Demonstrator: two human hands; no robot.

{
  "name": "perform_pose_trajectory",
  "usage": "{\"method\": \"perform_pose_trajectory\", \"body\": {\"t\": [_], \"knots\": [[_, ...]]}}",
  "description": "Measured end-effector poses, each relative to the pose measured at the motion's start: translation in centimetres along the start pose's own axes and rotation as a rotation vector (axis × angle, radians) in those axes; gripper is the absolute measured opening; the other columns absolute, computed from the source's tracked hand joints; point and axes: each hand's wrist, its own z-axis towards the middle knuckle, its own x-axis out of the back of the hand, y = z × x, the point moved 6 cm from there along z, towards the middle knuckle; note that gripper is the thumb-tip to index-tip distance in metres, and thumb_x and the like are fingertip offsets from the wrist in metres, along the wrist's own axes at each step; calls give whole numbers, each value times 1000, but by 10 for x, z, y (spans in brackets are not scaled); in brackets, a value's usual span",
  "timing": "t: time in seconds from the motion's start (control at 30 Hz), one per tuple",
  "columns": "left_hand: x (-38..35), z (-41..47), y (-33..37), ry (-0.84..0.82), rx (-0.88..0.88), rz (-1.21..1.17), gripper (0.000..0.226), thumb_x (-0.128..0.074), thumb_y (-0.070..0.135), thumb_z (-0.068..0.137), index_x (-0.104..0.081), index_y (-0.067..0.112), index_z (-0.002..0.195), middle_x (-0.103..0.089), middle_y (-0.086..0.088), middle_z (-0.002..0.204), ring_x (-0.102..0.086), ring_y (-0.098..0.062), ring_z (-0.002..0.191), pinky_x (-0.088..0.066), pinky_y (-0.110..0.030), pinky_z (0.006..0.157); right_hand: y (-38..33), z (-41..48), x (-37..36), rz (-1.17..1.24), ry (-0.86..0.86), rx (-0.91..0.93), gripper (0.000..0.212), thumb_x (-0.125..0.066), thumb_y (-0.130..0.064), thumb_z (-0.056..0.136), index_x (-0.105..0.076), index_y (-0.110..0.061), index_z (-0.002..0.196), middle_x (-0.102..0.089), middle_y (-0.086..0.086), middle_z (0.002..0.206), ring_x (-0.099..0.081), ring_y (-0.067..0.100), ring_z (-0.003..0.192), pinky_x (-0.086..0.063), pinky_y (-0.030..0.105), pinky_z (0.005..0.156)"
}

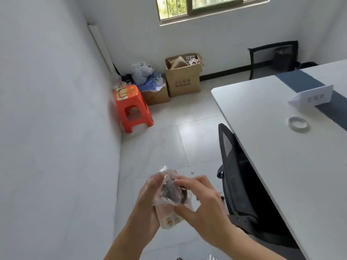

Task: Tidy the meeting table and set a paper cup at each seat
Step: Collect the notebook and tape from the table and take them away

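Closest to me, the person's two hands meet over the floor tiles, holding a bundle of rubbish between them. The left hand [148, 199] cups it from the side, fingers wrapped round a clear plastic wrapper [165, 192] with something dark inside and a pale printed packet [170, 221] beneath. The right hand [202, 203] pinches the wrapper between thumb and curled fingertips.

Just to the right, a black mesh chair [236, 166] is pushed under the edge of the white desk [281, 166]. On the desk lie a ring of clear tape [298, 129] and, farther along, a folded white name card [315, 96] set partly on a dark runner [300, 81].

Against the left wall stands an orange plastic stool [133, 107], with cardboard boxes [184, 81] and bags just behind it in the corner. At the far end are a second black chair [272, 53], a dark bin [283, 57] and the window [206, 6].
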Motion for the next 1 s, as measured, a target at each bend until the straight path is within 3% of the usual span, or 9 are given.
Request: {"method": "perform_pose_trajectory", "body": {"t": [0.07, 0.17, 0.27, 0.37, 0.5, 0.63, 0.73, 1.0], "knots": [[29, 1, 22, 15, -48, 32, 54, -60, 34, 87, -49, -9, 117, -55, -24, 101, -53, -38, 91, -44, -48, 80, -8, 21, -30, 60, -43, -20, 55, -75, -29, 66, -57, -40, 118, -51, -47, 109, -53, -6, 92, -42, 3, 74], [72, 9, 41, 73, -48, 69, 51, -68, 17, 80, -50, -5, 123, -58, -36, 108, -61, -45, 90, -49, -50, 78, -12, 47, -66, 150, -124, -101, 61, -78, -27, 69, -51, -50, 119, -58, -24, 108, -56, 0, 97, -47, 9, 75], [109, 24, 50, 196, -38, 77, 48, -71, 12, 73, -59, 0, 119, -61, -37, 115, -63, -54, 97, -52, -62, 80, -8, 65, -88, 212, -207, -165, 68, -80, -22, 72, -47, -42, 127, -60, -24, 113, -57, 2, 103, -49, 12, 78], [134, 47, 62, 358, -58, 145, 57, -79, 20, 60, -63, 8, 113, -69, -22, 108, -68, -42, 96, -56, -54, 78, 10, 84, -93, 179, -233, -197, 59, -78, -30, 74, -52, -37, 126, -58, -27, 118, -56, 4, 112, -52, 17, 79], [158, 92, 84, 464, -104, 292, 49, -75, 16, 63, -63, 13, 110, -74, -10, 101, -72, -28, 89, -60, -41, 72, 75, 117, -78, 40, -310, -409, 39, -71, -41, 81, -58, -41, 117, -66, -21, 108, -59, -3, 103, -54, 29, 85], [182, 156, 115, 508, -115, 345, 40, -77, 1, 73, -63, 11, 110, -72, -16, 103, -70, -29, 86, -59, -51, 76, 157, 154, -51, -132, -443, -627, 47, -64, -52, 82, -52, -40, 127, -61, -20, 112, -60, -5, 99, -51, 25, 90], [188, 207, 141, 516, -91, 329, 31, -67, -4, 82, -63, 7, 110, -70, -20, 103, -66, -33, 82, -55, -65, 70, 203, 182, -24, -214, -421, -742, 52, -62, -53, 84, -48, -38, 132, -59, -17, 116, -58, -1, 101, -50, 26, 92], [171, 342, 196, 434, -64, 348, 30, -65, -3, 83, -62, 4, 112, -67, -25, 105, -64, -40, 87, -50, -74, 69, 244, 296, 29, -211, -248, -808, 49, -63, -51, 85, -51, -35, 130, -60, -14, 116, -60, 1, 101, -53, 27, 89]]}}
